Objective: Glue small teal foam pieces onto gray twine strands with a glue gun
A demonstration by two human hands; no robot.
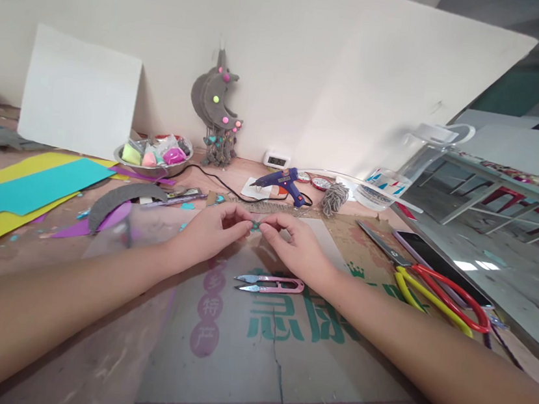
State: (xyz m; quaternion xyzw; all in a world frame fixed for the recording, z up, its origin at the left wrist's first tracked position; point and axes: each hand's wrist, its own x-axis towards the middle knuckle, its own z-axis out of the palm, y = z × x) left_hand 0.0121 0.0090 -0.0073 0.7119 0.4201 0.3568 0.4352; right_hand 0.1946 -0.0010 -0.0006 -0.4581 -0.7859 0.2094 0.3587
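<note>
My left hand [220,225] and my right hand [291,241] meet over the printed board, thumb and forefinger of each pinched together. Between the fingertips shows a small teal piece [255,225], mostly covered, so its shape cannot be made out. Just below my hands, pink-handled thread snips [272,285] lie with their blades apart, pointing left. Under everything is a board with green and purple printing [224,367], partly covered by clear plastic. A thin dark line [279,367] runs down it; whether it is a thread or a crack I cannot tell.
Behind my hands lie a blue glue gun [284,183], grey yarn [335,199] and a clear jug [389,184]. Scissors [418,273] and a phone [439,262] are on the right. Leftward are coloured sheets [29,192], a grey crescent [122,200] and a bowl [153,171]. A moon ornament [217,104] hangs behind.
</note>
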